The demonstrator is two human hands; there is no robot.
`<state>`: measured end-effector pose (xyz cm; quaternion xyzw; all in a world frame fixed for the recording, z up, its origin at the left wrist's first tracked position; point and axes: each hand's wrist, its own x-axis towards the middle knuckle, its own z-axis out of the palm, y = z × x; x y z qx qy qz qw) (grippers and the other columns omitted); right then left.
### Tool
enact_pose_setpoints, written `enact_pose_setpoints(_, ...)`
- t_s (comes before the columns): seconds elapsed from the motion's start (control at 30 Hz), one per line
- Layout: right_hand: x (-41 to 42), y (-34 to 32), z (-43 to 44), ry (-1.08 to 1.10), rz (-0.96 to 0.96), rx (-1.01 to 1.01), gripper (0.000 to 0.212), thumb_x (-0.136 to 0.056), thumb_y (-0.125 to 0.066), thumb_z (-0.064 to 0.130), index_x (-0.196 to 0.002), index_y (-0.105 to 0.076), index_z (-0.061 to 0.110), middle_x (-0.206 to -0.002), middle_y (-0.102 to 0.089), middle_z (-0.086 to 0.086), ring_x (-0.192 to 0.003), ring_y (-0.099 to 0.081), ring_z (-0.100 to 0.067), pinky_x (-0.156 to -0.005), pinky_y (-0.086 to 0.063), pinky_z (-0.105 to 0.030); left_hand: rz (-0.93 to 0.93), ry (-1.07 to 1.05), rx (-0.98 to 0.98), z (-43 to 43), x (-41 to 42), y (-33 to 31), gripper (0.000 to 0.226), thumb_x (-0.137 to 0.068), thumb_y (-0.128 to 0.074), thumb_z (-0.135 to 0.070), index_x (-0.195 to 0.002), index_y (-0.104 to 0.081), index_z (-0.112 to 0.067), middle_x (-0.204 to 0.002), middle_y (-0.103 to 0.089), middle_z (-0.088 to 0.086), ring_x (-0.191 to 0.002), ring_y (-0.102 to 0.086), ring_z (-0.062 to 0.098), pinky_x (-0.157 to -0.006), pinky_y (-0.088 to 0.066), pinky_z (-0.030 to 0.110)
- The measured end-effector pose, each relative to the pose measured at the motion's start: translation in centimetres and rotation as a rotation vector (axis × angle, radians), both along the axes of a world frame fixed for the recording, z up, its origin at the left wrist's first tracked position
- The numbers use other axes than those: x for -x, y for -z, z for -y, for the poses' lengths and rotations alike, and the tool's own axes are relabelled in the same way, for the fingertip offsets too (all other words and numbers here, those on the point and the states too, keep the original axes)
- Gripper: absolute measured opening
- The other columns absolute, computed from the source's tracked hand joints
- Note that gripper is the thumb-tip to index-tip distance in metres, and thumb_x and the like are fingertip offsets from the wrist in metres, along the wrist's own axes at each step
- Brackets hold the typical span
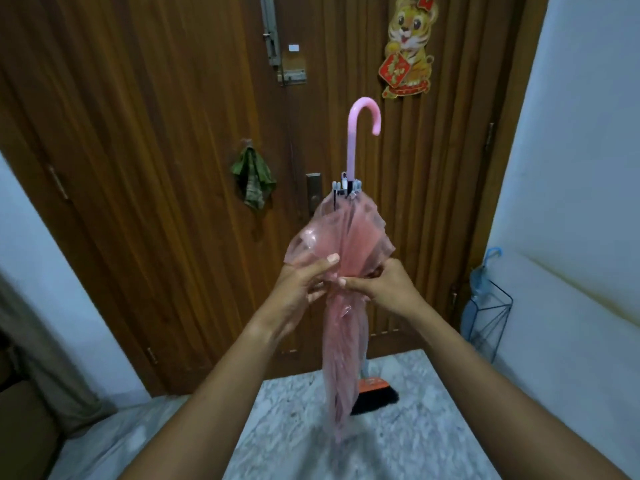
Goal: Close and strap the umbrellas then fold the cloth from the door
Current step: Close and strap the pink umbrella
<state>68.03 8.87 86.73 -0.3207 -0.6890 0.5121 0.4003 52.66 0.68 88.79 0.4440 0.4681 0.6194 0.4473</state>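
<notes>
A pink umbrella [346, 237] stands upright in the middle of the scene, held in the air in front of the wooden door [173, 133], its tip pointing down toward the marbled floor [294, 427]. Its canopy is thin, see-through pink plastic, collapsed but loose: above the hands it billows out in crumpled folds, below them it hangs in a narrow, wrinkled bundle. The hooked handle [363, 112] is a paler pink and sits at the top, curving to the right, with grey rib ends clustered just beneath it.

The left hand [304, 285] curls round the gathered canopy at its waist, thumb laid on the plastic. The right hand [381, 285] grips the same waist from the right, fingers bent round it, touching the left.

A green cloth [254, 180] hangs on the door, left of the umbrella. A blue umbrella [479, 282] leans in a wire stand [491, 323] at the far right
</notes>
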Motion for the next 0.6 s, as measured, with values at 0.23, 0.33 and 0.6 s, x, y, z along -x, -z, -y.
enact_pose_setpoints(0.23,-9.4,1.9,-14.2,0.138,0.144,-0.024,0.039,-0.075,-0.085,0.016,-0.11,-0.071,0.023,-0.101,-0.076,0.006,-0.095,-0.072,-0.007,-0.088,-0.059,-0.033,-0.108,0.044,-0.013,-16.2,-9.4,0.7,0.05,-0.083,-0.08,-0.014,-0.13,-0.063,-0.011,-0.119,-0.074,0.005,-0.11,-0.07,0.02,-0.086,-0.059,0.029)
enact_pose_setpoints(0.33,-14.7,1.8,-20.1,0.151,0.182,0.021,0.026,-0.077,-0.084,0.027,-0.099,-0.071,0.033,-0.099,-0.076,0.011,-0.094,-0.071,-0.003,-0.084,-0.057,-0.025,-0.106,0.119,0.063,-23.8,-14.0,0.7,0.042,-0.084,-0.078,-0.012,-0.125,-0.068,-0.007,-0.114,-0.075,0.01,-0.102,-0.073,0.021,-0.071,-0.058,0.02)
enact_pose_setpoints(0.6,-24.6,3.6,-34.5,0.434,0.237,0.059,0.046,-0.067,-0.085,0.017,-0.111,-0.073,0.013,-0.096,-0.077,0.0,-0.091,-0.073,-0.021,-0.086,-0.06,-0.044,-0.19,0.281,0.114,-40.7,-23.4,3.0,0.047,-0.085,-0.077,-0.013,-0.13,-0.063,-0.017,-0.12,-0.073,0.001,-0.106,-0.071,0.013,-0.088,-0.058,0.026)
